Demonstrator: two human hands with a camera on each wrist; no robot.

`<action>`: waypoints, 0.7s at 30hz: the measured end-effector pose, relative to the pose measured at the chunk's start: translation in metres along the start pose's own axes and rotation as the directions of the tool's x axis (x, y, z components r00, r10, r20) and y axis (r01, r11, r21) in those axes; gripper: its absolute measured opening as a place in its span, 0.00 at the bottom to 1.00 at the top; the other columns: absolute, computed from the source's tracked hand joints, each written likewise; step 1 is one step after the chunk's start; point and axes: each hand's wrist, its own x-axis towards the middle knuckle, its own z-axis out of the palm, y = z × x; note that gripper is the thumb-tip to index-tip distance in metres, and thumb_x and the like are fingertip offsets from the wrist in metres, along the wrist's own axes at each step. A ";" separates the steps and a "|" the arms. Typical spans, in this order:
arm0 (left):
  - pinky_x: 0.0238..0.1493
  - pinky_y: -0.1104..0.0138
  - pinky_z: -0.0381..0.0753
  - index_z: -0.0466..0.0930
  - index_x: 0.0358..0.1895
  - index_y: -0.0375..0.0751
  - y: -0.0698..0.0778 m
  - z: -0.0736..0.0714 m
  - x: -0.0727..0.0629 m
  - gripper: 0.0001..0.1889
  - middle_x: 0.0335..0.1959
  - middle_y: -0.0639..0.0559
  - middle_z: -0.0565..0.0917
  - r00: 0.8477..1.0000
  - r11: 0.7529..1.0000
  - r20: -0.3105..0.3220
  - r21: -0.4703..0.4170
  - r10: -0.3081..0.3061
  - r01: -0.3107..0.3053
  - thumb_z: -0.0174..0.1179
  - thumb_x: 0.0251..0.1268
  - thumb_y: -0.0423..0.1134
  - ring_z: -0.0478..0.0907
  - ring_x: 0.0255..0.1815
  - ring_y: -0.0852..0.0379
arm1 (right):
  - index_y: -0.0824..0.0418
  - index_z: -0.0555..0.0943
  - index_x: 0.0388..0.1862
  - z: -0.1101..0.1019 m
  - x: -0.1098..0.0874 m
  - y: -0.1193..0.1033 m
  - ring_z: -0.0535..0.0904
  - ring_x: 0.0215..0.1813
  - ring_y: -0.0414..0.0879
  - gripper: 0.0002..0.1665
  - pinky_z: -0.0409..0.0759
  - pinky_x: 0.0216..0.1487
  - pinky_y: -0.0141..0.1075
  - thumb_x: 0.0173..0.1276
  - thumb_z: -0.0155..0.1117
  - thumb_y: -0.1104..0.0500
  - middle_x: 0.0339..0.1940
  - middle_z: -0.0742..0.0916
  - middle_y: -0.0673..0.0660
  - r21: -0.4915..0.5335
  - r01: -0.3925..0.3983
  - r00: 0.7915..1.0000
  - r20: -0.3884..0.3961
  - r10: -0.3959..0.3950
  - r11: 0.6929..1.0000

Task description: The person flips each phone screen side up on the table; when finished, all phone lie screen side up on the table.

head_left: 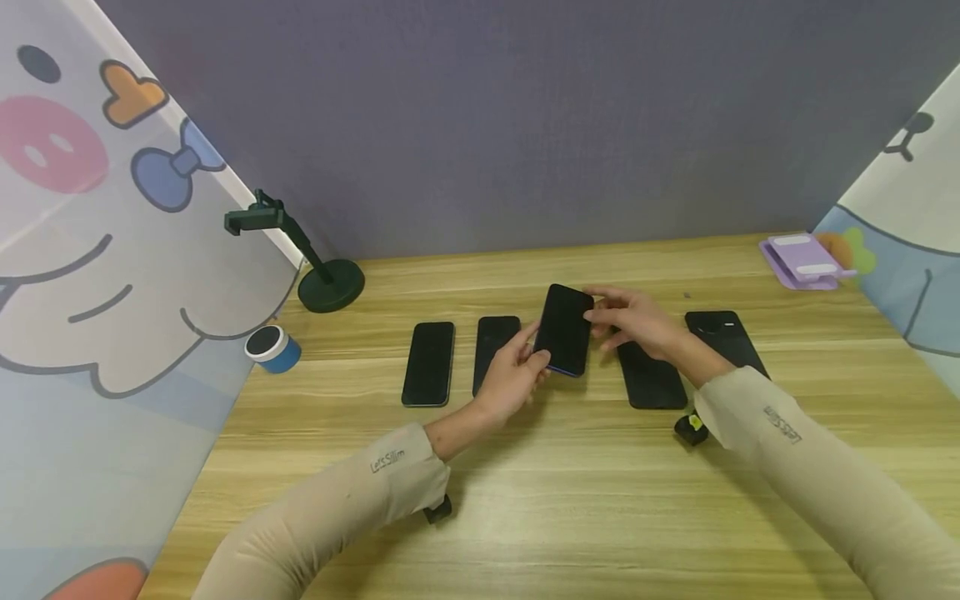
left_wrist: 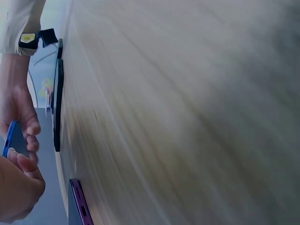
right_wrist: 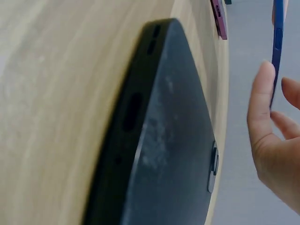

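Note:
A black-screened smartphone with a blue edge (head_left: pixel 564 329) is held up off the wooden table, tilted slightly. My left hand (head_left: pixel 512 372) grips its lower left side, thumb over the front corner. At its right edge, my right hand (head_left: pixel 628 321) pinches the side between thumb and fingers. The right wrist view shows the blue edge (right_wrist: pixel 278 40) between those fingers. Left of the hands lie two phones, one silver-edged (head_left: pixel 429 364) and one (head_left: pixel 491 346) partly behind my left hand. Below my right hand lies a dark phone (head_left: pixel 651 379); another (head_left: pixel 723 333) is partly covered by the forearm.
A dark green phone stand (head_left: pixel 330 285) is at the back left, near a blue and white round jar (head_left: pixel 273 348). A folded purple stand (head_left: pixel 805 262) sits at the back right. A grey partition (head_left: pixel 525 125) borders the table's back, with printed panels at both sides.

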 end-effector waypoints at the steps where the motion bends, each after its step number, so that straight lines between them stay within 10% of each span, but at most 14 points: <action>1: 0.28 0.71 0.70 0.58 0.79 0.53 -0.001 -0.001 0.000 0.30 0.34 0.44 0.79 1.000 1.000 0.008 0.016 0.014 -0.014 0.52 0.78 0.40 0.74 0.31 0.52 | 0.59 0.58 0.81 0.000 -0.001 -0.001 0.81 0.39 0.45 0.39 0.87 0.37 0.43 0.76 0.60 0.57 0.44 0.79 0.56 0.006 0.011 1.000 -0.009 -0.011 1.000; 10: 0.31 0.70 0.67 0.49 0.82 0.55 -0.001 -0.012 0.000 0.37 0.32 0.55 0.70 0.988 0.990 0.140 0.115 0.068 -0.084 0.56 0.77 0.45 0.62 0.23 0.60 | 0.60 0.60 0.80 -0.002 -0.005 -0.006 0.83 0.41 0.53 0.40 0.87 0.35 0.41 0.74 0.63 0.58 0.53 0.73 0.61 0.003 0.086 0.996 -0.022 -0.086 0.996; 21: 0.34 0.69 0.72 0.34 0.82 0.58 0.003 -0.019 -0.003 0.46 0.33 0.51 0.79 0.949 0.951 0.309 0.269 0.068 -0.156 0.58 0.75 0.47 0.79 0.35 0.47 | 0.61 0.61 0.80 -0.003 -0.008 -0.008 0.83 0.38 0.46 0.40 0.86 0.36 0.47 0.72 0.64 0.62 0.64 0.69 0.66 -0.016 0.070 0.997 0.015 -0.070 0.997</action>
